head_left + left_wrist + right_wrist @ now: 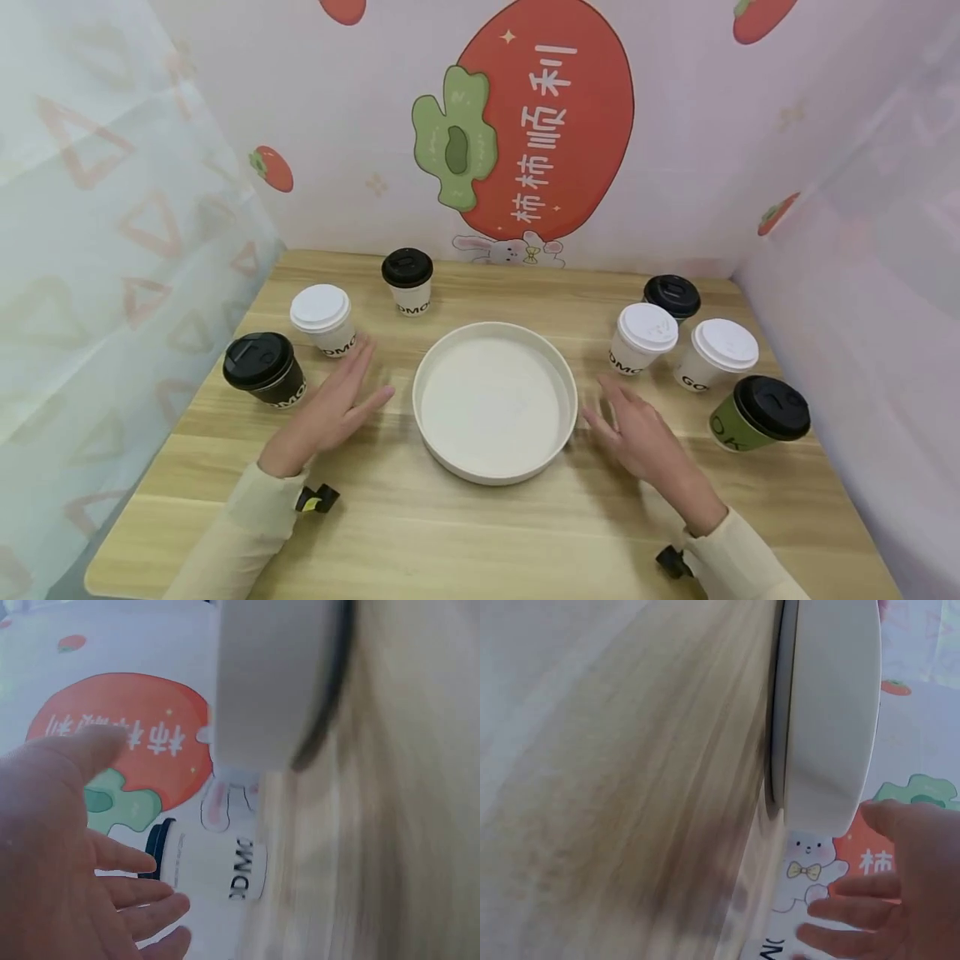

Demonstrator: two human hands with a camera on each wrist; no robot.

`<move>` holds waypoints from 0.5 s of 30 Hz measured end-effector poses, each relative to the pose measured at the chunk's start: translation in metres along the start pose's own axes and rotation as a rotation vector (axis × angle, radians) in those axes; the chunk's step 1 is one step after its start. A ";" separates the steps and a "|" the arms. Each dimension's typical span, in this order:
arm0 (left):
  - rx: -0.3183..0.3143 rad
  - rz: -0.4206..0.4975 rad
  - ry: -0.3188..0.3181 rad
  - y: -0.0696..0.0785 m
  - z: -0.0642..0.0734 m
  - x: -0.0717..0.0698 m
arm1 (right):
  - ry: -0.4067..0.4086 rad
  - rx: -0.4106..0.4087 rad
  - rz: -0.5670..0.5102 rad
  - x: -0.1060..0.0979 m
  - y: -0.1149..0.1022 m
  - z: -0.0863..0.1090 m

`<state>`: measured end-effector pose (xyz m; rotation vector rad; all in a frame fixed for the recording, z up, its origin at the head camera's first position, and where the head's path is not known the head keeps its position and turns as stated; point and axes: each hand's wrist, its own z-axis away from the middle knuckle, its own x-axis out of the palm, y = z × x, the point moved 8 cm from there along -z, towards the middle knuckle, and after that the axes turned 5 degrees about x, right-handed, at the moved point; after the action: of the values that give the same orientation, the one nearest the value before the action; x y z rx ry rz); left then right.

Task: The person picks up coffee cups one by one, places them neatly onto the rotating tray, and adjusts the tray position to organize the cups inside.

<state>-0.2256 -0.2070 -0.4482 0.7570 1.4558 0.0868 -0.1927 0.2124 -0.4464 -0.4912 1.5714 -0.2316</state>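
A round, shallow cream tray (pixel 495 477) sits mid-table between my hands. My left hand (pixel 333 408) is left of it, fingers extended and thumb spread, holding nothing. Its fingertips come close to a white-lidded paper cup (pixel 321 308); whether they touch cannot be told. In the left wrist view, a black-lidded white cup (pixel 206 862) shows beyond the fingers. My right hand (pixel 641 433) hovers by the tray's right side, fingers loosely extended and holding nothing. The right wrist view shows this hand (pixel 885 900) with the tray's wall (pixel 829 712) beside it, thumb apart from the fingers.
At left stand a black cup (pixel 258 367) and, farther back, a small black-lidded cup (pixel 408 279). Grouped at right are two white-lidded cups (pixel 647 329) (pixel 720 350), a black-lidded cup (pixel 672 296) and a green cup (pixel 742 421). Printed cloth (pixel 337 108) walls surround the wooden table (pixel 450 533).
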 end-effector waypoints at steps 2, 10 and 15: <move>-0.025 0.118 0.012 -0.001 -0.007 -0.001 | -0.001 0.008 -0.107 0.002 -0.001 -0.009; -0.165 0.370 0.027 -0.012 -0.056 0.004 | -0.029 0.106 -0.336 0.016 0.003 -0.038; -0.270 0.478 0.076 -0.032 -0.087 0.008 | -0.042 0.137 -0.335 0.024 0.011 -0.048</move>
<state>-0.3154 -0.1923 -0.4655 0.8693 1.2750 0.6707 -0.2417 0.2038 -0.4696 -0.6467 1.4152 -0.5769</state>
